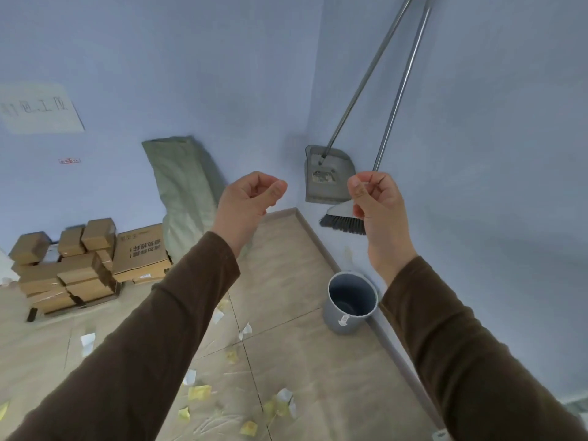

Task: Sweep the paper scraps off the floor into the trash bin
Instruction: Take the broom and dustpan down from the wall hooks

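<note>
— Where are the yellow and white paper scraps lying?
— They are lying scattered across the beige tiled floor, near the round grey plastic trash bin standing by the blue wall.
— And the grips?
— The left grip and right grip are hovering curled closed, holding nothing.

We hold our left arm and right arm raised and stretched forward, both in dark brown sleeves that end at the wrists. Our left hand has its fingers curled into the palm, thumb lying against them. Our right hand is level with it and well apart, curled the same way, thumb by the forefinger. Neither hand grips anything
</note>
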The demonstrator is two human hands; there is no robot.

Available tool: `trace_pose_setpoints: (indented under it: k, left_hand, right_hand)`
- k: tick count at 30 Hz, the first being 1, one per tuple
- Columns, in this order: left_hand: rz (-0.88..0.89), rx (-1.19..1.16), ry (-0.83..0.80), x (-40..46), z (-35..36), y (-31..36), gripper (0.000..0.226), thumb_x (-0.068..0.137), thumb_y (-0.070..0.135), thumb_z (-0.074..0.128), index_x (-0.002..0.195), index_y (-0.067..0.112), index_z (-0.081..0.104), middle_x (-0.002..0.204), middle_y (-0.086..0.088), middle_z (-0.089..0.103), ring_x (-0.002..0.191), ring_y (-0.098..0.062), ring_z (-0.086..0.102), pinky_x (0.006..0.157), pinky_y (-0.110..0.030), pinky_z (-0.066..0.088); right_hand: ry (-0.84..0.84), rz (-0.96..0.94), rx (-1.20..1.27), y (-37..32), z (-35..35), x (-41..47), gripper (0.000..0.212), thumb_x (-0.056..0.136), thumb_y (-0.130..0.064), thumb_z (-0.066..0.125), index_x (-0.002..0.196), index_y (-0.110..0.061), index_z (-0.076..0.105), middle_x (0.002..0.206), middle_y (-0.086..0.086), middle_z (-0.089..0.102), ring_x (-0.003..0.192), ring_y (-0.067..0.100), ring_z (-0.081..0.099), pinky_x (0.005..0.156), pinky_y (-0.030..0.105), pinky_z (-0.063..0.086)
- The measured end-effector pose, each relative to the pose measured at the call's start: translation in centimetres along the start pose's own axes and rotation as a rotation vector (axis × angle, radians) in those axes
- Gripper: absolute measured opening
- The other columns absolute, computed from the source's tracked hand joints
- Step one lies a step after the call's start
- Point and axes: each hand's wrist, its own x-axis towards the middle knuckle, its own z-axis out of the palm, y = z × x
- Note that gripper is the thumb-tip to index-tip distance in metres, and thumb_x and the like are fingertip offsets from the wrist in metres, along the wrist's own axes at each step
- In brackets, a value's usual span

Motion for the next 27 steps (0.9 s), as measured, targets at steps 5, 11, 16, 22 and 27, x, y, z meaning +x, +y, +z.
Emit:
trace_pose_setpoints:
  k: [5, 11, 16, 22, 27]
  left_hand:
    - [-0.002, -0.017, 0.001, 6.6, 1.4, -0.5, 0.015, 0.09, 0.035, 0.071, 0.09, 0.02, 0.071, 0.096, -0.014, 0.072, 0.081, -0.013, 0.061, 0.071, -0.025, 0.048]
    - [0.003, -0.018, -0.064, 15.1, 3.2, -0.1, 0.02, 0.093, 0.032, 0.067, 0.1, 0.013, 0.071, 0.099, -0.006, 0.075, 0.085, -0.015, 0.066, 0.082, -0.034, 0.052]
    - [0.046, 0.01, -0.127, 21.3, 5.9, 1.1, 0.018, 0.093, 0.032, 0.067, 0.102, 0.017, 0.071, 0.099, -0.005, 0.075, 0.093, -0.02, 0.069, 0.086, -0.032, 0.055]
    - [0.124, 0.065, -0.169, 29.2, 10.1, 1.7, 0.018, 0.091, 0.038, 0.067, 0.104, 0.026, 0.07, 0.103, -0.002, 0.072, 0.099, -0.019, 0.068, 0.091, -0.033, 0.056]
    - [0.19, 0.094, -0.206, 35.9, 14.8, 2.7, 0.03, 0.092, 0.041, 0.066, 0.117, 0.025, 0.067, 0.108, 0.004, 0.069, 0.101, -0.012, 0.065, 0.094, -0.033, 0.055]
  right_hand:
    - [0.008, 0.018, -0.04, 0.3, 0.0, 5.8, 0.017, 0.093, -0.023, 0.066, 0.104, -0.013, 0.057, 0.089, 0.013, 0.046, 0.058, 0.009, 0.045, 0.042, 0.014, 0.044]
    - [0.058, -0.053, -0.087, 0.5, 0.1, 13.6, 0.017, 0.095, -0.019, 0.064, 0.109, -0.011, 0.058, 0.087, 0.004, 0.055, 0.062, 0.0, 0.056, 0.058, 0.014, 0.048]
    - [0.084, -0.093, -0.158, 0.6, -0.9, 19.5, 0.015, 0.095, -0.027, 0.064, 0.109, -0.021, 0.06, 0.093, -0.001, 0.057, 0.081, 0.012, 0.055, 0.073, 0.022, 0.05]
    - [0.1, -0.146, -0.206, 0.7, -3.1, 27.2, 0.027, 0.095, -0.03, 0.063, 0.12, -0.02, 0.058, 0.097, -0.004, 0.06, 0.089, 0.013, 0.059, 0.081, 0.029, 0.051]
    - [0.117, -0.179, -0.237, 0.2, -5.9, 34.0, 0.03, 0.096, -0.033, 0.061, 0.124, -0.023, 0.059, 0.109, 0.001, 0.063, 0.1, 0.017, 0.061, 0.084, 0.025, 0.052]
